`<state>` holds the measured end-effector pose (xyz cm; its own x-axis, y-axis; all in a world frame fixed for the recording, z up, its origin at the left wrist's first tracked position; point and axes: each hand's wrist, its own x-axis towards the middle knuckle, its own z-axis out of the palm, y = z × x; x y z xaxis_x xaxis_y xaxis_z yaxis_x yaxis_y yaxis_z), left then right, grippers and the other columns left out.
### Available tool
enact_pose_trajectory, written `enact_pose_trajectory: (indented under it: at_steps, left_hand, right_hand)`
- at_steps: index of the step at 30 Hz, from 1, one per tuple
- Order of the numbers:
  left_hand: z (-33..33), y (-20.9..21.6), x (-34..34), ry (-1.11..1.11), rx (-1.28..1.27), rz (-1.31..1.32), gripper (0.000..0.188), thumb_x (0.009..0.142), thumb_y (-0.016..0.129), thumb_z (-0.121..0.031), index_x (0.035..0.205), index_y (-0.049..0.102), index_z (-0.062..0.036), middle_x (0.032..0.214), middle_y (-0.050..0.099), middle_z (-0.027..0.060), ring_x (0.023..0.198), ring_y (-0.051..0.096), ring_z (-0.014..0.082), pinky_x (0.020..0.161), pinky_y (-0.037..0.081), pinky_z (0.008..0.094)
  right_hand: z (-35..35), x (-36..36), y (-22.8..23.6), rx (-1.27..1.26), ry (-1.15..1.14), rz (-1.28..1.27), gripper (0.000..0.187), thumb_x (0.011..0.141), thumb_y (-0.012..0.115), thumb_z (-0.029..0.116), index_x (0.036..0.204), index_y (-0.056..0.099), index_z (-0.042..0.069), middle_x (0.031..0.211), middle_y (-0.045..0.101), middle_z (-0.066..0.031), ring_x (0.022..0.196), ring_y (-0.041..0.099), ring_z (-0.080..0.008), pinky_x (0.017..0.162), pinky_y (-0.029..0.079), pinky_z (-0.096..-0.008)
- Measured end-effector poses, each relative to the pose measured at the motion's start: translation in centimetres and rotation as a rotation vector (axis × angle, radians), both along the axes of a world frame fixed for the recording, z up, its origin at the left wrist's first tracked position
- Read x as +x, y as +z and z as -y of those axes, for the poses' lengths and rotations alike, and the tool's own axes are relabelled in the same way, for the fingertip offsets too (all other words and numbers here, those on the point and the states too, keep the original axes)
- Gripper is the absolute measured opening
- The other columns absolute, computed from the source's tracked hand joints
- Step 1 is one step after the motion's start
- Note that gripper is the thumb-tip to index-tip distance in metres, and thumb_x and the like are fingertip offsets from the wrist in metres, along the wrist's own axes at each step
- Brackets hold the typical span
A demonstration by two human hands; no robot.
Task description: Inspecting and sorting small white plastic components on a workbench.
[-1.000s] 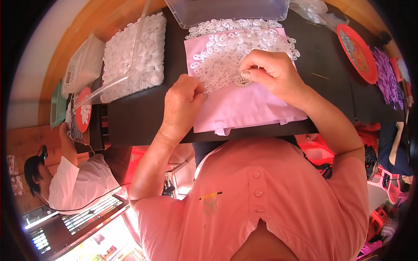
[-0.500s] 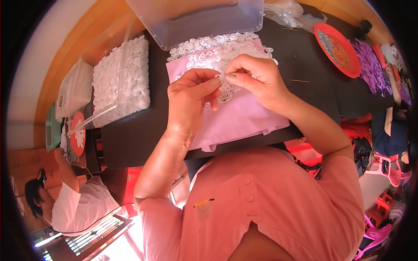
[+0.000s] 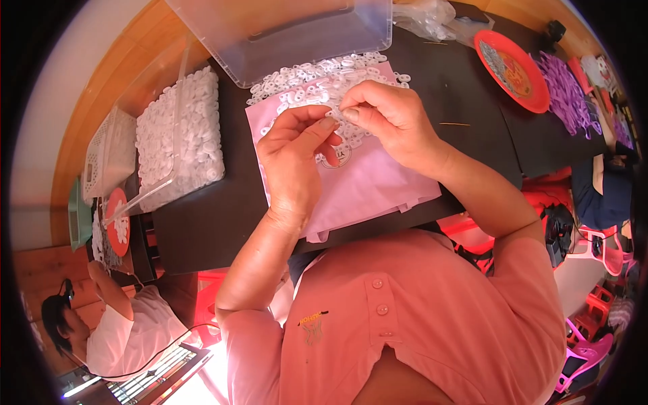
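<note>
Namely: one left hand (image 3: 291, 162), fingers curled, thumb and forefinger drawn narrowly together; one right hand (image 3: 405, 128), thumb and forefinger likewise narrow, tips just beside the left ones. Whether either pinches a small piece cannot be told against the white behind. White oval pieces (image 3: 297, 75), many, loose, each with a hole: below and beyond both sets of fingertips. Pink cloth (image 3: 378, 185), flat, with short straps: beneath the fingers and pieces. Clear bin (image 3: 304, 42): beyond the fingertips, past the pieces. Red plate (image 3: 538, 100) and purple strips (image 3: 567, 94): well right of the fingers.
</note>
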<state>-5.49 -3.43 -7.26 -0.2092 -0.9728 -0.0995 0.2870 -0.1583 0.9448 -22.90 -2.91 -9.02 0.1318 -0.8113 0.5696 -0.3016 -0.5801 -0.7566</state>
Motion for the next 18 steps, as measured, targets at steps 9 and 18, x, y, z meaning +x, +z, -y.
enact_pose_trajectory:
  at_steps: [9, 18]
  left_hand:
    - [-0.5, -1.1, -0.1, 0.054, -0.095, -0.035, 0.01, 0.087, 0.063, 0.003, 0.097, 0.064, 0.0048, 0.084, 0.066, 0.0085, 0.063, 0.06, 0.0118, 0.049, 0.047, 0.0249]
    - [-0.8, -2.6, -0.1, 0.118, -0.2, -0.012, 0.008, 0.087, 0.063, 0.006, 0.095, 0.064, 0.0039, 0.082, 0.065, 0.007, 0.062, 0.058, 0.0092, 0.046, 0.045, 0.0225]
  right_hand:
    - [0.1, 0.2, -0.8, -0.133, -0.036, -0.14, 0.012, 0.084, 0.06, -0.004, 0.094, 0.058, 0.002, 0.081, 0.063, -0.0104, 0.069, 0.063, -0.0248, 0.061, 0.049, -0.0321]
    - [-0.1, 1.5, -1.1, -0.184, -0.043, -0.131, 0.017, 0.08, 0.057, -0.008, 0.092, 0.057, 0.003, 0.08, 0.062, -0.0123, 0.064, 0.061, -0.0301, 0.056, 0.047, -0.0372]
